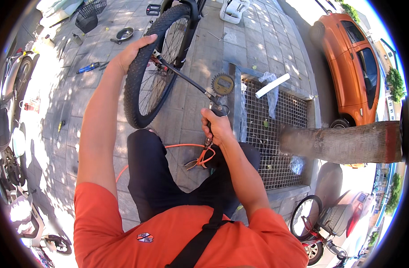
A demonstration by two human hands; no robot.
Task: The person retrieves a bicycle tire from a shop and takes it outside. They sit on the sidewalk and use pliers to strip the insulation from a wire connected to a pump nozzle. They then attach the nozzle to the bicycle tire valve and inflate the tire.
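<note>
A bicycle wheel with a black knobby tyre [134,80] stands upright in front of me, held in a black fork [194,22]. My left hand [135,50] is closed over the tyre's left side, some fingers hidden behind it. My right hand [218,127] grips a tyre inflator gun [218,108] by its handle. The gun's round digital gauge [222,84] sits just above the fist. From the gun a short black hose [186,77] reaches to a chuck [156,54] at the inner rim. An orange air hose [184,145] joins the gun below my hand.
Right of me, a metal grate [276,165] surrounds a leaning tree trunk [342,142]; a white roll [272,85] lies on it. A blue-handled tool [88,68] and a round dish [124,33] lie left. A white basket [233,10] stands ahead. An orange car [349,67] is parked right.
</note>
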